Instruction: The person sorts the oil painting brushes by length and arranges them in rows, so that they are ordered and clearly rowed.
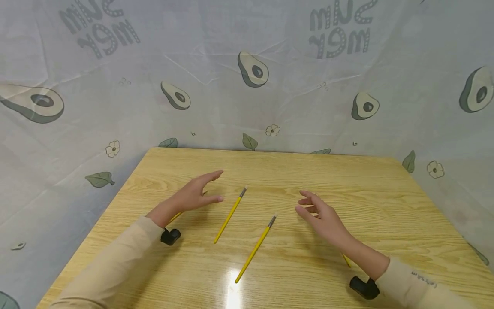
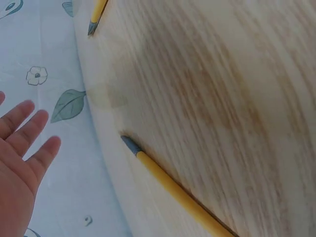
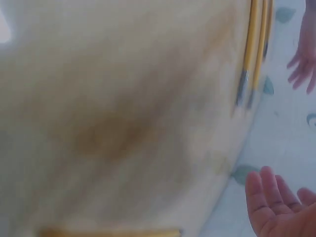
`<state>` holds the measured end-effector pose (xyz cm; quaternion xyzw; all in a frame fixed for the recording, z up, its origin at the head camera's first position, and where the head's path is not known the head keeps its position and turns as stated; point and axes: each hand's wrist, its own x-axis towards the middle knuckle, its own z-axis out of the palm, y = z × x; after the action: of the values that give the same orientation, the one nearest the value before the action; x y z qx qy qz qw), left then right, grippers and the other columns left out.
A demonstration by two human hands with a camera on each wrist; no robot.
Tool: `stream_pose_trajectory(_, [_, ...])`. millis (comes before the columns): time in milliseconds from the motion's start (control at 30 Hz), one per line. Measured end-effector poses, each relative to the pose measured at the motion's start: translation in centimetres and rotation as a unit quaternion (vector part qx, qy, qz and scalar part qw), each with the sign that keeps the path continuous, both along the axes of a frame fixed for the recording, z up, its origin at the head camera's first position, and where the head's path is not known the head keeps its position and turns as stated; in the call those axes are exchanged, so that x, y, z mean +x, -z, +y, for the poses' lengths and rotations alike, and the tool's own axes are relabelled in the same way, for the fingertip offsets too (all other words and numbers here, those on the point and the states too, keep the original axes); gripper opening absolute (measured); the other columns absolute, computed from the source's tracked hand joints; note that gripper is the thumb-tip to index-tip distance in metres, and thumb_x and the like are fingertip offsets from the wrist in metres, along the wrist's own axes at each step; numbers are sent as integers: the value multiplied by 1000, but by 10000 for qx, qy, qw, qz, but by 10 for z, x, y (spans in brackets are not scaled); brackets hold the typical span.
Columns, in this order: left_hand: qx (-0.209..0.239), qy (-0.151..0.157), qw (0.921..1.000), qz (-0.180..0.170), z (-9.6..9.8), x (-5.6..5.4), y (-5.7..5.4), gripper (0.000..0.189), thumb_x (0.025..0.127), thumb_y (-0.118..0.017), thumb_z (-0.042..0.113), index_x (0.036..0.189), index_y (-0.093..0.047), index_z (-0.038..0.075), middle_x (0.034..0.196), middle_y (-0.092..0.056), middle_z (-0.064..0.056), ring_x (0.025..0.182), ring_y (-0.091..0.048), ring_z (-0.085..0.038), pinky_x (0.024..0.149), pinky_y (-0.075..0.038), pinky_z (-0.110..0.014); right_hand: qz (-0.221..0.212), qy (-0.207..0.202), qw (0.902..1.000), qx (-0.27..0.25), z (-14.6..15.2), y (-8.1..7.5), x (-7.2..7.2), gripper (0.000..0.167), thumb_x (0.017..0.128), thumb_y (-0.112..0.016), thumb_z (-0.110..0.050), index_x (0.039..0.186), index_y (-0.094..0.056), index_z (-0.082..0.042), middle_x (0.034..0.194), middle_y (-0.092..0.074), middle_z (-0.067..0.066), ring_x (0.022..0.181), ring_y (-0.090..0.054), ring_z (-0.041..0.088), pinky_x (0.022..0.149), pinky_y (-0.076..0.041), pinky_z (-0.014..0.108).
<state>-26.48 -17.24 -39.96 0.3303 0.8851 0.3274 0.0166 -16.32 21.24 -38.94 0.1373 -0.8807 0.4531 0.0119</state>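
My left hand (image 1: 193, 195) hovers over the left part of the table, fingers extended and thumb apart, holding nothing. Beneath it lies a yellow paintbrush (image 1: 176, 217), mostly hidden by the hand. Just right of the left fingertips is a second yellow paintbrush (image 1: 230, 219) with a grey metal ferrule. A third paintbrush (image 1: 255, 250) lies diagonally nearer the front, between both hands. On the right, my right hand (image 1: 323, 219) is raised with loosely bent fingers and nothing in it. Under the right forearm shows the end of another yellow handle (image 1: 346, 260). In the right wrist view, this brush (image 3: 113, 232) runs along the bottom edge.
The brushes lie on a light wood-grain table (image 1: 328, 171). Behind and beside it hangs a pale curtain (image 1: 216, 120) printed with avocados, leaves and flowers. Black wrist cameras sit under the left cuff (image 1: 170, 236) and the right cuff (image 1: 364, 288). Light glares on the front table surface.
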Motion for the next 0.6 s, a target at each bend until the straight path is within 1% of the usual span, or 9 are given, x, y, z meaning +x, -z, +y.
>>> stream_pose_trajectory(67, [181,15,9997,-133,1,1,1,78,91,-68,43,152,-33,11,150,-39,-12,132,-42,-28,100,-40,-53,-292,26,9989,-368,-5,1,5,54,101,-56,-33,146,-40,-7,125,-56,15,112,-57,33,86,-50,45])
stream_pose_trajectory(133, [355,14,9991,-250,2,2,2,74,91,-69,39,150,-36,10,145,-44,-15,127,-47,-29,98,-42,-52,-578,66,9958,-713,-10,2,10,53,100,-57,-31,144,-41,-7,122,-56,15,109,-58,32,84,-51,41])
stream_pose_trajectory(233, [553,-15,9973,-490,3,3,5,68,91,-69,37,147,-42,9,139,-49,-18,120,-52,-28,96,-43,-49,-985,186,9883,-1146,-17,5,16,51,100,-58,-28,142,-43,-5,118,-56,15,104,-58,32,81,-52,39])
stream_pose_trajectory(333, [741,-15,9947,-717,4,2,8,63,92,-68,36,145,-45,9,135,-53,-20,115,-55,-28,93,-46,-47,-1306,358,9803,-1439,-25,9,21,51,98,-61,-28,140,-45,-3,114,-55,15,102,-58,32,79,-53,40])
stream_pose_trajectory(400, [872,6,9928,-824,5,2,9,61,93,-68,34,144,-46,8,133,-54,-20,113,-56,-28,92,-47,-46,-1477,505,9745,-1610,-30,11,24,50,97,-63,-28,137,-47,-3,111,-56,14,101,-59,32,78,-53,39])
stream_pose_trajectory(500, [1035,47,9900,-962,7,3,10,59,94,-67,31,143,-47,7,130,-55,-21,110,-58,-27,90,-49,-45,-1623,686,9678,-1800,-38,15,28,49,95,-65,-28,134,-49,-3,107,-57,13,99,-60,31,76,-54,39])
stream_pose_trajectory(600, [1044,27,9879,-1150,10,4,11,58,94,-67,31,143,-47,6,129,-56,-21,106,-59,-24,89,-49,-43,-1714,853,9627,-1914,-45,18,32,48,94,-67,-26,132,-50,-2,104,-59,12,96,-61,29,75,-54,39])
